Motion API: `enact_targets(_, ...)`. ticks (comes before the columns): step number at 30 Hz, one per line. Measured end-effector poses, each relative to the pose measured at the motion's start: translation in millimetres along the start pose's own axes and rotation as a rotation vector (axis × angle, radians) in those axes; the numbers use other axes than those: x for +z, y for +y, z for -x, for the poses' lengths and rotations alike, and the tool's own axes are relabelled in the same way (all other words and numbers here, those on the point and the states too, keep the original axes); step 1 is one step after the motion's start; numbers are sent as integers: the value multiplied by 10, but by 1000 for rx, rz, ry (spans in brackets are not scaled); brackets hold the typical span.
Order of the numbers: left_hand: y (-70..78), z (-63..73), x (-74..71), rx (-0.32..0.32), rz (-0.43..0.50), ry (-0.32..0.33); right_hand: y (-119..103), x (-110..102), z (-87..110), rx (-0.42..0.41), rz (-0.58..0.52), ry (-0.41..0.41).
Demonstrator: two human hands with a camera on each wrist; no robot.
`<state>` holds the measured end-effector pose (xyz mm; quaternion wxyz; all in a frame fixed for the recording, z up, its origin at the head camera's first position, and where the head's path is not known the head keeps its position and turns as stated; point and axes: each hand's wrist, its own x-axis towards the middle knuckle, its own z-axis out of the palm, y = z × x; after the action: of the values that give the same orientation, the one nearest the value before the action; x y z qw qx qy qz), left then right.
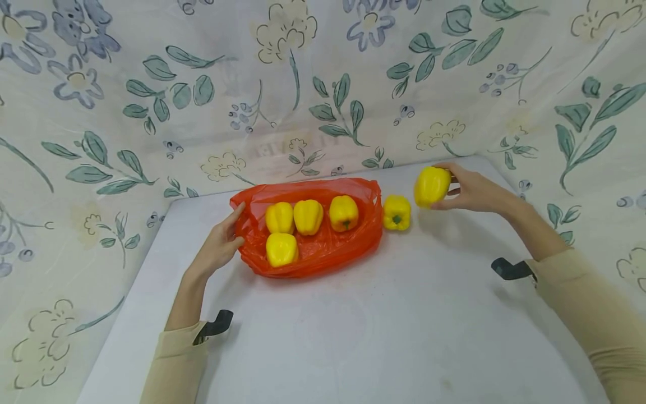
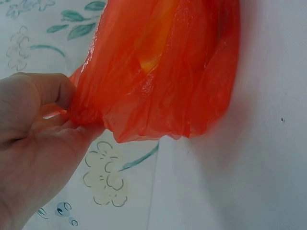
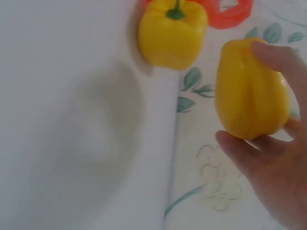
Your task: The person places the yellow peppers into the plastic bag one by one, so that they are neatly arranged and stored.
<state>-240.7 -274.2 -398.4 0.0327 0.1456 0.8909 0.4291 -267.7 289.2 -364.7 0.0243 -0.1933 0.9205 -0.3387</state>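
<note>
A red plastic bag (image 1: 323,255) lies on the white table with its mouth spread, and several yellow bell peppers (image 1: 308,217) sit inside it. My left hand (image 1: 219,244) pinches the bag's left edge between thumb and fingers; the left wrist view shows the thin red film (image 2: 163,96) bunched in that grip. Just outside the bag's right end stands another yellow bell pepper (image 1: 397,213), stem facing me. To its right, my right hand (image 1: 469,188) holds a yellow bell pepper (image 1: 432,187) above the table, thumb and fingers around it, as the right wrist view also shows.
The white table (image 1: 333,336) stretches toward me, its far edge running behind the bag. A floral cloth (image 1: 227,112) hangs behind and at both sides. Dark devices (image 1: 512,269) are strapped at both sleeve cuffs.
</note>
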Motion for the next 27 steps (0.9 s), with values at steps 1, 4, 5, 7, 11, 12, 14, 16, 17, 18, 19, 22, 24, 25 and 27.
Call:
enact_targets(1, 1, 1, 0, -1, 0, 1, -40, -16, -17, -7, -1, 7)
enact_targets(4, 6, 2, 1, -5, 2, 2, -180, -56, -72, -28, -2, 22)
enact_targets(5, 7, 1, 2, -7, 4, 2, -232, -68, -87, -33, -3, 22)
enact_targets(7, 7, 0, 3, -11, 7, 2, -342, -86, -115, -40, -16, 17)
enact_targets(11, 5, -1, 3, -17, 11, 3, -556, -102, -190, -66, -19, 14)
enact_targets(12, 5, -1, 2, -18, 12, 3, -606, -99, -214, -73, -19, 14)
enact_targets(14, 7, 0, 1, -18, 12, 4, -700, -82, -273, -92, -21, 9)
enact_targets(16, 13, 2, -2, -18, 11, 3, -789, -53, -335, -116, -17, 1)
enact_targets(17, 17, 2, -4, -17, 10, 4, -835, -31, -364, -128, -25, -6)
enact_targets(18, 21, 3, -7, -16, 9, 4, -881, -7, -395, -137, -31, -13)
enact_targets(19, 25, 5, -10, -14, 8, 4, -927, 21, -426, -147, -32, -23)
enact_targets(22, 32, 9, -19, -14, 6, 4, -1062, 119, -515, -176, -36, -54)
enact_targets(24, 31, 9, -24, -12, 4, 6, -1152, 197, -576, -193, -41, -81)
enact_targets(25, 29, 9, -26, -10, 3, 7, -1196, 237, -605, -205, -46, -97)
enact_targets(27, 24, 7, -29, -7, 3, 10, -1274, 326, -662, -227, -61, -122)
